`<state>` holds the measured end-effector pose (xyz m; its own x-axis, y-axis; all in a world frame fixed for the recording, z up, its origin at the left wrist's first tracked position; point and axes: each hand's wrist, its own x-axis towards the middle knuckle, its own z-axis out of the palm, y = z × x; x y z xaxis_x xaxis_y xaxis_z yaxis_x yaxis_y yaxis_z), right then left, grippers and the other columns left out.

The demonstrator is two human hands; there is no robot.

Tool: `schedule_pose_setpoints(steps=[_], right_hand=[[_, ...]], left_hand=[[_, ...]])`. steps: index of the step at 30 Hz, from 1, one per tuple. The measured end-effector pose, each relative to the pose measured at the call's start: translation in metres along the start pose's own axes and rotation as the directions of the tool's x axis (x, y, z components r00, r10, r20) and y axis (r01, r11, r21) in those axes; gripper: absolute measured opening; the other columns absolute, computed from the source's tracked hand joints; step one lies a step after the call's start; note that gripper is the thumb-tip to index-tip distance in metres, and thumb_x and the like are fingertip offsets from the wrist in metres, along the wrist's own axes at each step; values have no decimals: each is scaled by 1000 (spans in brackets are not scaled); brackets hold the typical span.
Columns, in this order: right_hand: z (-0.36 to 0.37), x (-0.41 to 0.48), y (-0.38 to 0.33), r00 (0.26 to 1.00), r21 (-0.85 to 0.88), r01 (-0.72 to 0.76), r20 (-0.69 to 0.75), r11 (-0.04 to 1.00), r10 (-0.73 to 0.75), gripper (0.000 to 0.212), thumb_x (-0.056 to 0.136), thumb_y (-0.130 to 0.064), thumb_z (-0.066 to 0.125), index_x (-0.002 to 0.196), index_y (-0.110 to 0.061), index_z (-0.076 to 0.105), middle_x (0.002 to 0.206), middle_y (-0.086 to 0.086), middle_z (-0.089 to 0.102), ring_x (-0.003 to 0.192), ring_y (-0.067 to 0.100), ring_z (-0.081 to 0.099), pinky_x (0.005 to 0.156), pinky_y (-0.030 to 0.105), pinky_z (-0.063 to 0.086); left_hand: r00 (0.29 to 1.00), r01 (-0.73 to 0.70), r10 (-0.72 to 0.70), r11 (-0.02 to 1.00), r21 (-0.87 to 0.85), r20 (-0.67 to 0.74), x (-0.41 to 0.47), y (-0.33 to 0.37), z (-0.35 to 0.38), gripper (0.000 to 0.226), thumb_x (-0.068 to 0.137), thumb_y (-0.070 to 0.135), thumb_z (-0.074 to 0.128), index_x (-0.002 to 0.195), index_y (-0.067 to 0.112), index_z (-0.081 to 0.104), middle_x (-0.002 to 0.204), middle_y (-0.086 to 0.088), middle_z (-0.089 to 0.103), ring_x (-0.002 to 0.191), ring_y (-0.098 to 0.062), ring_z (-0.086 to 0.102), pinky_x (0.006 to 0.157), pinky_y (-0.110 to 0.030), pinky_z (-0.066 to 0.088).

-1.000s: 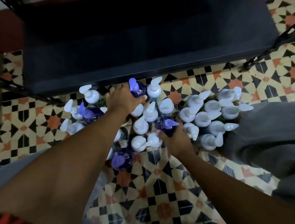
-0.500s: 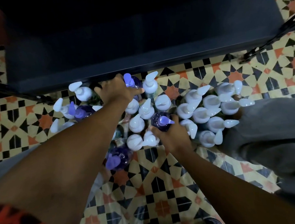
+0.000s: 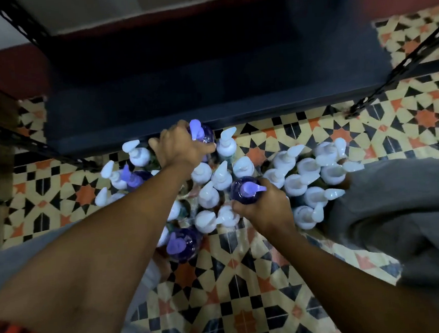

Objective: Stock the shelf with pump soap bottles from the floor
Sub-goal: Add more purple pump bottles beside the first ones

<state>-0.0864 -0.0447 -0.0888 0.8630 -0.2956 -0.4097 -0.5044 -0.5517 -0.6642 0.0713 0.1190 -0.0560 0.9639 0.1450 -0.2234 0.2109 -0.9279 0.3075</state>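
Clenched on purple bottles (image 3: pixel 245 190): left hand (image 3: pixel 182 148) by the shelf (image 3: pixel 207 101) lip, right hand (image 3: pixel 264 205) short of it (risk of toppling crowded white-pump bottles (image 3: pixel 220 178) if lifted askew).

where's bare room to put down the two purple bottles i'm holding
The dark shelf board beyond the bottle cluster is bare. Floor tiles on your side of the cluster are bare too. The cluster itself is packed tight.

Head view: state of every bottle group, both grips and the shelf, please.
Left grip: holds the farthest purple pump bottle.
Right grip: holds the central purple pump bottle.
Nearest purple pump bottle: upright, untouched.
White pump bottles: upright, clustered on the tiled floor.
Dark shelf board: no bottle visible on it.
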Motion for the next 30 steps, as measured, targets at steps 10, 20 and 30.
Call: schedule_pose_setpoints(steps=[10,20,30], right_hand=[[-109,-49,-80,968,100,219,-149,971,-203,34,60,-53,76,81,-28,64,78,-13,68,74,3,63,65,28,50],[-212,-78,-183,869,424,489,-309,762,-386,51,76,-37,80,123,-23,65,108,-10,72,94,2,68,80,20,52],[-216,-82,-203,961,774,148,33,615,-273,50,71,-54,72,102,-14,74,96,9,76,85,26,71,82,45,56]], left_hand=[[973,-186,109,893,-410,-204,-76,23,-144,49,60,43,83,94,19,56,108,0,58,92,-18,60,76,-27,45],[936,-330,83,545,-771,-342,-147,41,-259,57,69,31,88,116,24,57,112,8,68,98,-3,67,87,-23,53],[997,69,39,5,-998,69,-171,70,-235,28,90,41,70,94,14,73,88,-10,75,76,-23,71,77,-39,59]])
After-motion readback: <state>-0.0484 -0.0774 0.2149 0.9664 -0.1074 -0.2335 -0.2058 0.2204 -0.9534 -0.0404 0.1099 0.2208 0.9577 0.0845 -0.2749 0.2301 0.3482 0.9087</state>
